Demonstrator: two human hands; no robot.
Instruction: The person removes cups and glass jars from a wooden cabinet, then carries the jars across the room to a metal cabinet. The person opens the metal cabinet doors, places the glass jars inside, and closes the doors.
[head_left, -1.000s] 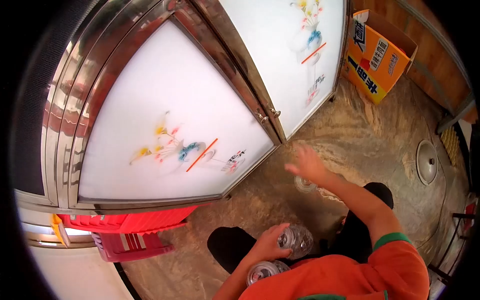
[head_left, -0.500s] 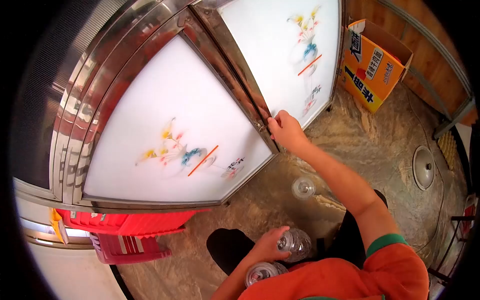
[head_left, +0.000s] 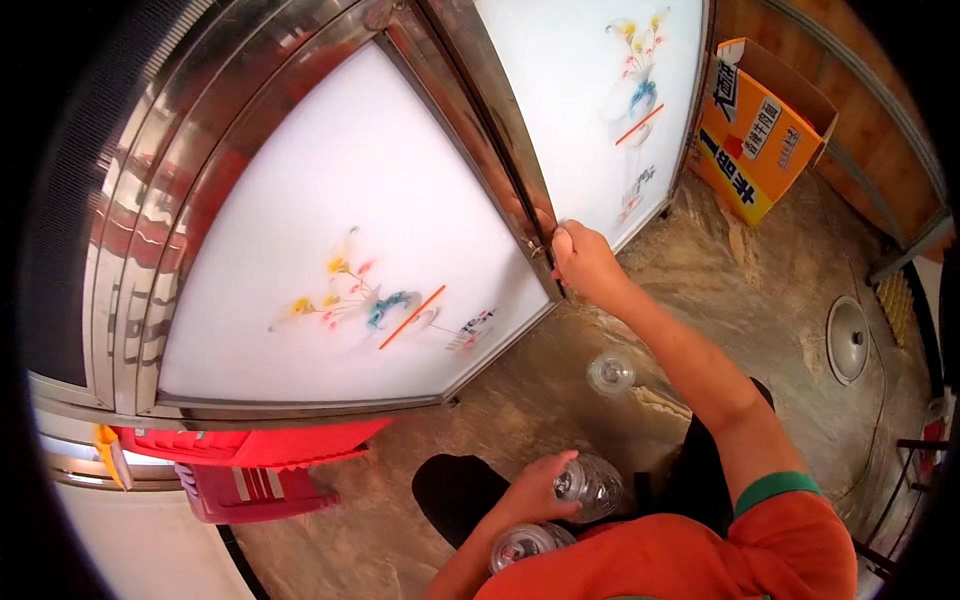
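Note:
At the lower corner where two cabinet doors meet, my right hand [head_left: 588, 262] has its fingers closed at the edge of the white-panelled right door [head_left: 590, 75], beside a small metal latch. The left door [head_left: 330, 230] has a painted flower vase on its white panel. Low in the view, my left hand [head_left: 540, 488] is wrapped round a clear ribbed jar [head_left: 592, 487]. A second clear jar [head_left: 527, 546] lies against my left forearm and shirt. On the floor between my knees and the cabinet stands a round clear container [head_left: 611, 374].
An orange cardboard box [head_left: 765, 135] stands right of the cabinet. Farther right, a round metal lid [head_left: 848, 340] lies on the stone floor near a thin cord. Red plastic stools [head_left: 255, 490] sit under the cabinet at left. A dark metal rack [head_left: 915, 450] is at the right edge.
The view has shifted slightly, so the cabinet and box appear farther right. My right hand remains at the door edge, a touch lower relative to the latch. My left hand keeps the jar in place.

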